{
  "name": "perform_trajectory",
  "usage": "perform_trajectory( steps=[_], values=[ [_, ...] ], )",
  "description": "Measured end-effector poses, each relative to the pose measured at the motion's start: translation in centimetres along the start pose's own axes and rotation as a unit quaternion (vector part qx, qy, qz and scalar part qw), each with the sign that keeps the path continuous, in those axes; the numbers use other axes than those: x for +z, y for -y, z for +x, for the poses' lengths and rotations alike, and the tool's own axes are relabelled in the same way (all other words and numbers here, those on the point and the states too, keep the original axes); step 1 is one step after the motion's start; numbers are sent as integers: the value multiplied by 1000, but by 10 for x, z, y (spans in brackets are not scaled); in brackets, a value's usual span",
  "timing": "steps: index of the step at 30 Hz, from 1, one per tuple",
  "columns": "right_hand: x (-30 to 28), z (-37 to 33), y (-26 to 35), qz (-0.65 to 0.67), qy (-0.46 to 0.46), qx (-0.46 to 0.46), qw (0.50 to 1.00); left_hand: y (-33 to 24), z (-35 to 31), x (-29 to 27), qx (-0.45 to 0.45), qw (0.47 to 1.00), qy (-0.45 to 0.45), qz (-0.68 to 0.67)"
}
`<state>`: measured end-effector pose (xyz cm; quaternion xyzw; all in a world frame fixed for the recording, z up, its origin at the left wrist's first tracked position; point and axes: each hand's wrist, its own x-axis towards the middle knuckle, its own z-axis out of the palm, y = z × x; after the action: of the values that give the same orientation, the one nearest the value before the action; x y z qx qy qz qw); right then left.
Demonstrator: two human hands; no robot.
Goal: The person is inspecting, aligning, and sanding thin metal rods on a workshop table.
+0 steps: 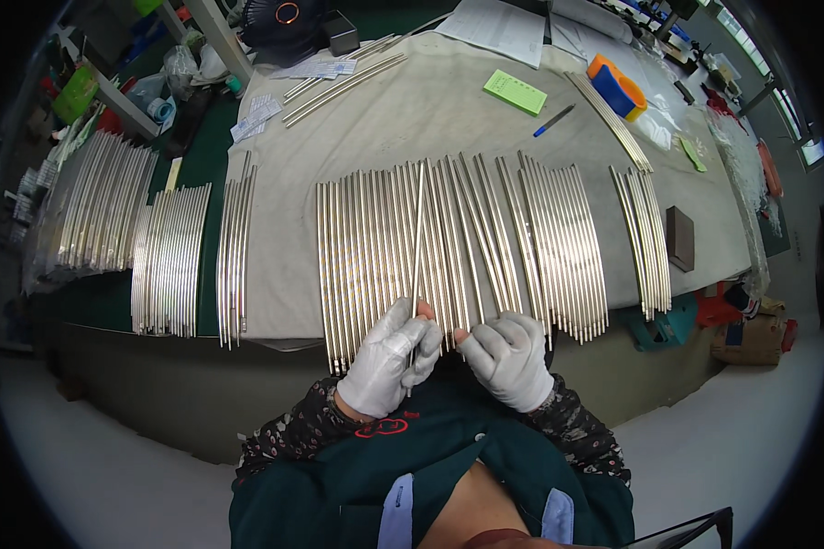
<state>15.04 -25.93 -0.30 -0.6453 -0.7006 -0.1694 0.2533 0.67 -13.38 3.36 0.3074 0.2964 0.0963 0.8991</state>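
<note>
My left hand [392, 359], in a white glove with bare fingertips, is closed around a thin, shiny metal rod [418, 233]. The rod slants up over a wide row of similar metal rods [366, 247] lying side by side, their near ends toward me. Just to the right, my right hand [511, 360], gloved the same way, has its fingers curled in by the near ends of the row. Whether a rod is inside those fingers is hidden. Beside it, several rods [494, 242] fan out at slight angles, and a tighter group [563, 247] lies further right.
Smaller rod groups lie left [236, 252] and right [644, 242] on the grey cloth [339, 146]. More rods [169, 261] and a plastic-wrapped bundle [105, 201] sit far left. A dark block [679, 238], blue pen [555, 121], green notepad [515, 92] and orange-blue tape rolls [617, 88] are on the right side.
</note>
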Motion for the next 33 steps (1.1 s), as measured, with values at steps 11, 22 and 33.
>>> perform_trajectory(
  steps=[11,22,33],
  values=[
    [7,-6,-1,-26,42,-7,999,2,2,-2,11,1000,2,-6],
    [11,-15,-2,-52,11,14,999,3,2,-3,6,1000,4,-7],
    [-15,17,-1,-12,-132,2,991,5,8,3,4,1000,18,18]
  ],
)
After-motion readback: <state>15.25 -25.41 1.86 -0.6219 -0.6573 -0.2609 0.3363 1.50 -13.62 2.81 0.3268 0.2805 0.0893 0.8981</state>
